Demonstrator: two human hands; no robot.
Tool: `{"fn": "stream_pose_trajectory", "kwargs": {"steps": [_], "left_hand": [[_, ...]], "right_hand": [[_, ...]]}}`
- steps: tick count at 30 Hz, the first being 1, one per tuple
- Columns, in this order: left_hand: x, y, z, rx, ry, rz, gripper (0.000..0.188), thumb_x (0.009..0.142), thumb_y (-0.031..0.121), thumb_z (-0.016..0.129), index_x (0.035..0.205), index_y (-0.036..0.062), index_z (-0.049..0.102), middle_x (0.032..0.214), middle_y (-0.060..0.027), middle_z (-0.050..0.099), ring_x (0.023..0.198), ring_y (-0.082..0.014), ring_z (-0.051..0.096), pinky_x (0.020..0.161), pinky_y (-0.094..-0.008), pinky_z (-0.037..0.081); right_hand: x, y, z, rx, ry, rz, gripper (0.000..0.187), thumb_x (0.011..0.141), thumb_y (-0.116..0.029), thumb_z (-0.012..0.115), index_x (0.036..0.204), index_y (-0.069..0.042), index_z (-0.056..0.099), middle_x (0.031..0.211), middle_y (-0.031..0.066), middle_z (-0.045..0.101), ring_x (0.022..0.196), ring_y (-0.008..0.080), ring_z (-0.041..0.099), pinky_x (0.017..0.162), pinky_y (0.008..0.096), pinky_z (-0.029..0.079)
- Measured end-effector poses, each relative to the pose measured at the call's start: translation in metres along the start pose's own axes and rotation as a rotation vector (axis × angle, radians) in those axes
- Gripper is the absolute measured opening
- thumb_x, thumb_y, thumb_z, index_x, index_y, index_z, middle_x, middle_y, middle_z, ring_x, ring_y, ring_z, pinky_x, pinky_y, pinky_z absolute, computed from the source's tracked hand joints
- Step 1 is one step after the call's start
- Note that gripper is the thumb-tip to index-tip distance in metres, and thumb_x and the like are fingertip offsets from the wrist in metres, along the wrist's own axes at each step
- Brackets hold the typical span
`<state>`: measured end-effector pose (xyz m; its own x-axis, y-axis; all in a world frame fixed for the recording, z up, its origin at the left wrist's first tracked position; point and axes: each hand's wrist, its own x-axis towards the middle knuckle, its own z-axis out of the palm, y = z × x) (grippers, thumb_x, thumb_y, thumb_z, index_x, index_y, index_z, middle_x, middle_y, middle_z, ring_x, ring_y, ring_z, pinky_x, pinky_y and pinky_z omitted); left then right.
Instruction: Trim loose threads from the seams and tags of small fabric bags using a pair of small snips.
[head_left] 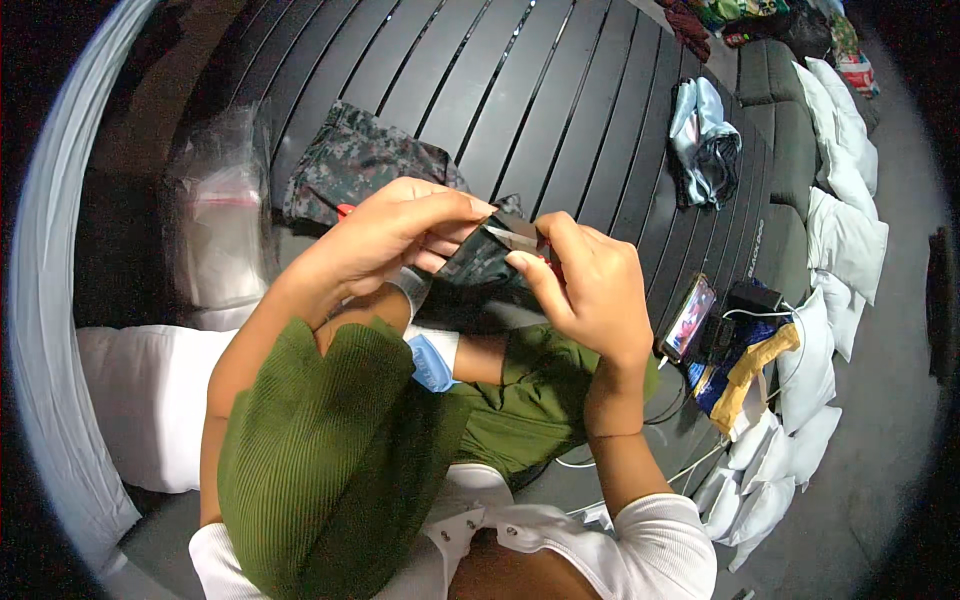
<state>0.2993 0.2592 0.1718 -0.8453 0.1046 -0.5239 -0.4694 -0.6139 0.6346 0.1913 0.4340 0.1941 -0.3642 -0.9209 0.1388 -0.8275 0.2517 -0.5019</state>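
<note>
Between my two hands is a small piece of dark camouflage cloth (478,262). My left hand (405,225) pinches its upper left edge between thumb and fingers. My right hand (590,285) is closed on a small tool with a pale, pointed blade (512,238), which lies against the cloth; bits of red show by the fingers. Whether it is a pair of scissors I cannot tell. Just beyond my left hand, a larger folded camouflage cloth (365,160) rests on the black slatted table, with a small red thing (345,211) beside it.
Clear plastic bags (222,235) are stacked at the left. Shiny light-blue and black cloth (705,140) lies on the slatted table (520,90) at the far right. A lit phone (688,318) and cables stand at my right, near several white pillow-like packets (845,235).
</note>
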Motion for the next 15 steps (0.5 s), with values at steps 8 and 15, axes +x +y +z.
{"fn": "stream_pose_trajectory", "kwargs": {"steps": [8,15], "left_hand": [[-0.0008,-0.0007,-0.0008,-0.066,0.012,0.018,0.026,0.084,0.024,0.050,0.085,0.0001,0.059,0.066,0.0033,0.052,0.055,-0.0030,0.047,0.049,-0.0163,0.039],[-0.0008,-0.0034,-0.0041,-0.070,0.035,0.016,0.022,0.083,0.023,0.054,0.081,0.0018,0.061,0.067,0.0026,0.055,0.054,-0.0026,0.049,0.046,-0.0158,0.038]], "right_hand": [[0.0020,-0.0004,-0.0010,-0.009,0.010,-0.020,0.025,0.076,-0.025,0.063,0.078,-0.003,0.051,0.057,0.0094,0.052,0.049,0.0244,0.053,0.045,0.0314,0.040],[0.0008,0.0002,-0.0005,-0.011,-0.003,-0.022,0.025,0.076,-0.025,0.063,0.078,-0.003,0.051,0.057,0.0095,0.051,0.049,0.0243,0.053,0.045,0.0313,0.040]]}}
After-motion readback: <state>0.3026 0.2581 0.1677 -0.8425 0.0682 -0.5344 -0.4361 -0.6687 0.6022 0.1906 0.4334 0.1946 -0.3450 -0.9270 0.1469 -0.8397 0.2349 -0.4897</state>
